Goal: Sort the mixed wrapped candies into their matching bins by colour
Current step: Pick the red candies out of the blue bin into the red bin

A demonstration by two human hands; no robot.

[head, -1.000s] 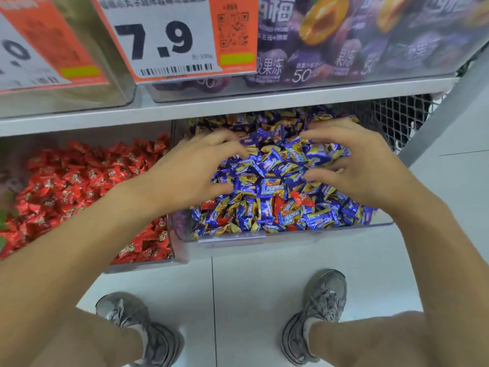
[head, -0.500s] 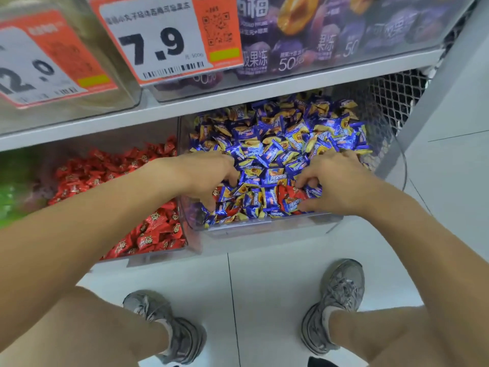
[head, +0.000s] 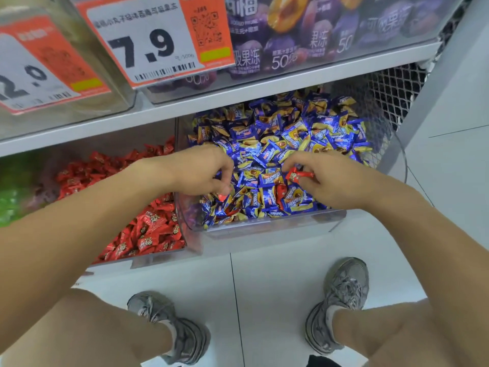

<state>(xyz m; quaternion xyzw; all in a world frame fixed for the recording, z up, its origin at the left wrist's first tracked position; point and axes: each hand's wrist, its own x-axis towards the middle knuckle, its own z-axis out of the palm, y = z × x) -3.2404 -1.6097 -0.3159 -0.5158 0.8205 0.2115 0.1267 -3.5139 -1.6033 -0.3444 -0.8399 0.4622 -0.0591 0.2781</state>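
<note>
A clear bin (head: 264, 229) on the lower shelf is heaped with blue-and-yellow wrapped candies (head: 277, 133). A few red ones lie mixed in near its front, such as a red candy (head: 281, 191). My right hand (head: 333, 181) is over the front right of the heap and pinches a red wrapped candy (head: 300, 176). My left hand (head: 201, 170) is over the front left with curled fingers, and a red candy tip (head: 221, 197) shows under its fingertips. To the left stands the bin of red candies (head: 148, 226).
A green candy pile (head: 13, 202) shows at the far left edge. The upper shelf (head: 238, 96) with price tags (head: 148, 43) and purple jelly packs overhangs the bins. Wire mesh (head: 391, 94) closes the shelf's right end. My shoes (head: 341, 300) stand on white floor tiles.
My right hand has lifted a red candy out of the blue heap. My left hand has stayed at the heap's front left, fingers curling on a red piece. The view moved closer.
</note>
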